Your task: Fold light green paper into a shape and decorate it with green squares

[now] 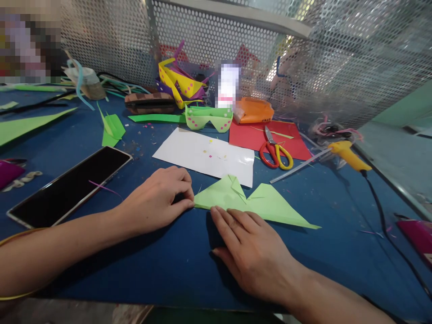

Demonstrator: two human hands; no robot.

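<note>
A folded light green paper piece [266,204] lies on the blue table [168,265] in front of me, shaped like two joined triangles. My left hand [158,200] pinches its left tip between thumb and fingers. My right hand [251,252] lies flat, fingers pressing the paper's near edge in the middle. Just behind the green paper is a white sheet [205,155].
A black phone [70,186] lies at the left. Red-and-yellow scissors [275,150] rest on a red sheet [249,135]. A yellow glue gun [349,155] with a black cord is at the right. Green paper glasses [209,118], paper scraps and a perforated metal screen [337,58] stand behind.
</note>
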